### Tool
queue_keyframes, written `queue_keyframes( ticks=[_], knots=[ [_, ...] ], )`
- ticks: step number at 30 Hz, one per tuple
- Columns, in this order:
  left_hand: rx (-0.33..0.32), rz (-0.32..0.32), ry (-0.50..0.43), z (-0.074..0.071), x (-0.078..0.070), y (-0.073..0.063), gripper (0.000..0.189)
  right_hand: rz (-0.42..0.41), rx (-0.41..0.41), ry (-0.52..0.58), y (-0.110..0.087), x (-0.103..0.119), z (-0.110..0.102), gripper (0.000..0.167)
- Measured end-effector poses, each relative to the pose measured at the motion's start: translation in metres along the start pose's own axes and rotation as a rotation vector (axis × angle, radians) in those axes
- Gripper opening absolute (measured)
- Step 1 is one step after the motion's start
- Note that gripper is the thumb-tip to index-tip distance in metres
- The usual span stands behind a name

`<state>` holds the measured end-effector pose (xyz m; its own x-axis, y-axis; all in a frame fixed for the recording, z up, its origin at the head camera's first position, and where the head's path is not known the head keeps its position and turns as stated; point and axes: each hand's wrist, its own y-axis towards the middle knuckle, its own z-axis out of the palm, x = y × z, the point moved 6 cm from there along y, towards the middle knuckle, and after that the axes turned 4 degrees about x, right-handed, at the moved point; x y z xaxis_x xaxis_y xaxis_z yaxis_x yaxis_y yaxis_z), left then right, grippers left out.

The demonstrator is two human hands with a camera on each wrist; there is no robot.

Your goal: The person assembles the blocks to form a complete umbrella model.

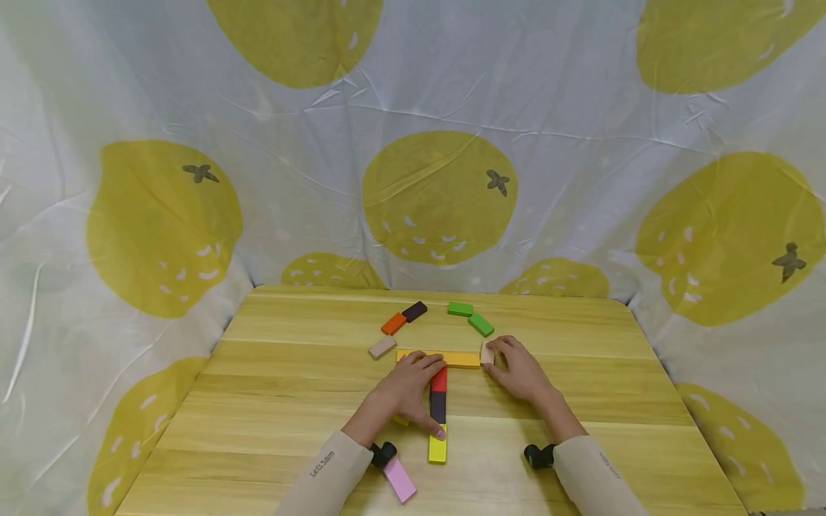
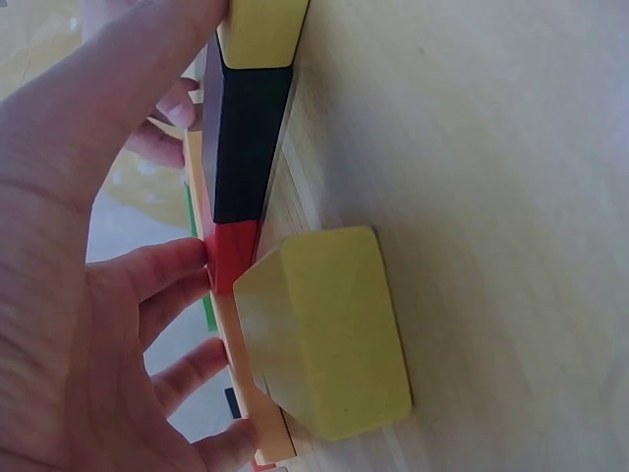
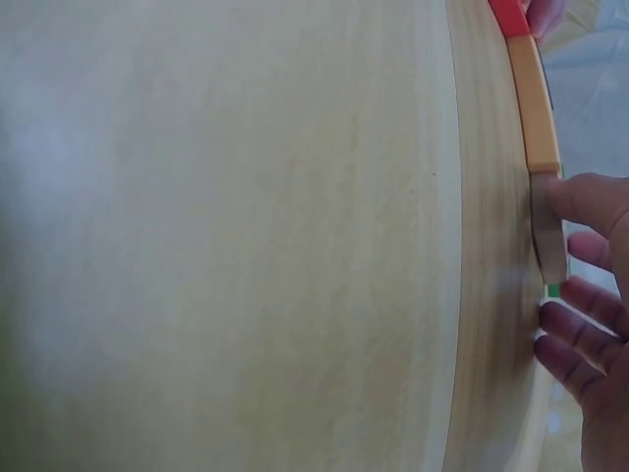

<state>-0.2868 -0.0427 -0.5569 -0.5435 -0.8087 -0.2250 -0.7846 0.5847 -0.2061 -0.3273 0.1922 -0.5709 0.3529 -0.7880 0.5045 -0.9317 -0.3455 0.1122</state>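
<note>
At the right end of an orange-yellow bar (image 1: 463,359), my right hand (image 1: 521,370) pinches a pale wooden block (image 1: 487,352) between thumb and fingers. My left hand (image 1: 408,390) spreads over the column below the bar, made of a red block (image 1: 439,380), a black block (image 1: 438,407) and a yellow block (image 1: 437,451). Its thumb rests on the yellow block, and its fingertips touch the bar and the red block. Beneath this palm lies another yellow block (image 2: 344,334), mostly hidden in the head view.
Beyond the bar, an arc holds a second pale block (image 1: 383,347), an orange block (image 1: 393,324), a dark block (image 1: 415,312) and two green blocks (image 1: 460,309). A pink block (image 1: 400,480) lies by the left wrist. A lemon-print curtain (image 1: 439,100) hangs behind the wooden table (image 1: 290,401).
</note>
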Motion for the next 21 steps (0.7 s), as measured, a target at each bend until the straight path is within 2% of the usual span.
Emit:
queue_keyframes(
  ticks=[13,21],
  knots=[
    [0.012,-0.005,0.0,-0.0007,0.0006,0.0017,0.134,-0.017,-0.017,-0.02,0.0013,0.0007,-0.0002,0.045],
    [0.023,-0.013,-0.011,-0.0007,-0.0001,0.001,0.133,-0.007,-0.017,0.008,-0.0006,0.0009,-0.0016,0.053]
  ],
)
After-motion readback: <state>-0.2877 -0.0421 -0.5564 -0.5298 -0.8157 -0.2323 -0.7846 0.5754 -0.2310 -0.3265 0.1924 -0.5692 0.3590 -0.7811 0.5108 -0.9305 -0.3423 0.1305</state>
